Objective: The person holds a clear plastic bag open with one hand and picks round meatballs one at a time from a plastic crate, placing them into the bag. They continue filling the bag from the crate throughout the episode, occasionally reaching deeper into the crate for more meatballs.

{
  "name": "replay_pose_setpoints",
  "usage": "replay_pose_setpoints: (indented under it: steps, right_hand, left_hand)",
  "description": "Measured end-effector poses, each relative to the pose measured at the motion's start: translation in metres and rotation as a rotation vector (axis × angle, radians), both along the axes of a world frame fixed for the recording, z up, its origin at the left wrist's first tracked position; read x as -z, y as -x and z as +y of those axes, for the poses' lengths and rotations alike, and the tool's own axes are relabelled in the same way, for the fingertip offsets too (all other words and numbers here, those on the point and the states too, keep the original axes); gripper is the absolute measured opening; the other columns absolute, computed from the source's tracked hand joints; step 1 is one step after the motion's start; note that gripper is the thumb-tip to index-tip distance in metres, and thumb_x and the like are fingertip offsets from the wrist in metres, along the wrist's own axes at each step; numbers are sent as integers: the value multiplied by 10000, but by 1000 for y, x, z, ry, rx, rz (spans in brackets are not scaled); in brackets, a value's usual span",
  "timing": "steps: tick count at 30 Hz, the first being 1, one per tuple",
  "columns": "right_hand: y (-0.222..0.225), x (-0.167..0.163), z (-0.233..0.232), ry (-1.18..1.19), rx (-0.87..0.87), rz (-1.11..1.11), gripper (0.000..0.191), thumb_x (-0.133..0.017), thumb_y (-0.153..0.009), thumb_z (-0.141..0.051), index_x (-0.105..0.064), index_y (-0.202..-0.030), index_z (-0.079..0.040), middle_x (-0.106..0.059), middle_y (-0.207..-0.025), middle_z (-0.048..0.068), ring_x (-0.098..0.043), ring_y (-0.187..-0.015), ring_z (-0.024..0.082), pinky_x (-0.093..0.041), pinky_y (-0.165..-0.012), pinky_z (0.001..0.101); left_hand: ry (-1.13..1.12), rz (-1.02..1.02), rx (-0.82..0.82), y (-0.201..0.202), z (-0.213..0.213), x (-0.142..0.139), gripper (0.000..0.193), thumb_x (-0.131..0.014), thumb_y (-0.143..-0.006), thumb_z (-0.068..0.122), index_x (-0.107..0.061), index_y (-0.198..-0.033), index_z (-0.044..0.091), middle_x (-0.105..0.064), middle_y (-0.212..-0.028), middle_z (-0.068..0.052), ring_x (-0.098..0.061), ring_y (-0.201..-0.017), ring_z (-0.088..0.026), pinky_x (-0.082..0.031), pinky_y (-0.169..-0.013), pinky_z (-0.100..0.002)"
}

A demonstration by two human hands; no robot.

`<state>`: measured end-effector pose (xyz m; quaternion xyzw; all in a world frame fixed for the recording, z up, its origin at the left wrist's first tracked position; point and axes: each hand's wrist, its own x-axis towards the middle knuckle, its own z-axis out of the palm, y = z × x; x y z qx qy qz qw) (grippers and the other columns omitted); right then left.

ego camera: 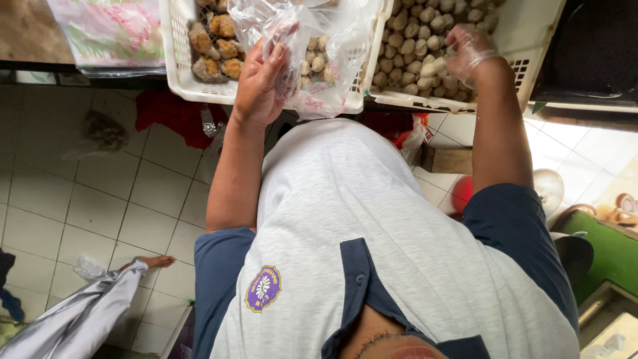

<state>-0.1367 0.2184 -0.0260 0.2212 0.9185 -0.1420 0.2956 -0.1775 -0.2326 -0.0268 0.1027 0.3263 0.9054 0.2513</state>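
Two hands work over white plastic baskets point(178, 80) on the table. The left hand point(260, 83) pinches a clear plastic bag point(312, 40), holding its mouth up and open; the right hand point(468, 50), in a thin transparent glove, curls around pale round meatballs point(425, 40) heaped in the right basket.

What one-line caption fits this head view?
Left hand holds a clear bag; gloved right hand gathers pale balls from a white crate.
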Motion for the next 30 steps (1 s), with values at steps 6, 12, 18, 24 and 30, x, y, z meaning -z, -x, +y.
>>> replay_pose_setpoints:
  steps: [6, 12, 18, 24, 30]
  right_hand:
    - [-8, 12, 1, 10, -240, 35, 369, -752, -898, -111, -661, -1255, -90, -664, -1270, 175, -640, -1119, 339, -519, -1012, 452]
    - [-11, 26, 3, 57, -365, 227, 399, -782, -892, -153, -672, -1266, -68, -655, -1273, 192, -637, -1150, 379, -516, -1005, 457]
    - [-3, 8, -24, -68, -585, 38, 402, -777, -798, -36, -712, -1191, -93, -695, -1134, 183, -671, -1004, 379, -556, -899, 477]
    - [-3, -59, -59, 1030, -152, 154, 241, -654, -1053, -168, -631, -1254, -36, -586, -810, 64, -522, -615, 109, -476, -519, 273]
    - [9, -60, -175, 864, -861, 643, 267, -720, -1020, -104, -625, -1248, -3, -669, -912, 97, -639, -743, 152, -580, -655, 270]
  left_hand:
    - [6, -15, -21, -3, 2, -1, 435, -596, -1115, 187, -515, -1504, 10, -563, -940, 55, -490, -784, -20, -454, -714, -200]
    - [-33, -62, -26, -2, 4, -3, 436, -600, -1152, 164, -513, -1538, -18, -600, -984, 32, -572, -903, -39, -522, -893, -228]
    - [-65, -36, -37, 0, 10, -8, 421, -607, -1151, 181, -506, -1521, 6, -650, -1260, -61, -629, -1181, -136, -536, -1060, -329]
    - [6, 13, -29, 1, 11, -8, 421, -623, -1162, 206, -515, -1506, -12, -639, -1297, -87, -615, -1191, -141, -521, -1053, -314]
    - [-8, -27, -25, 1, 16, -15, 449, -600, -1120, 220, -510, -1507, 11, -624, -1443, -119, -616, -1282, -187, -518, -1113, -344]
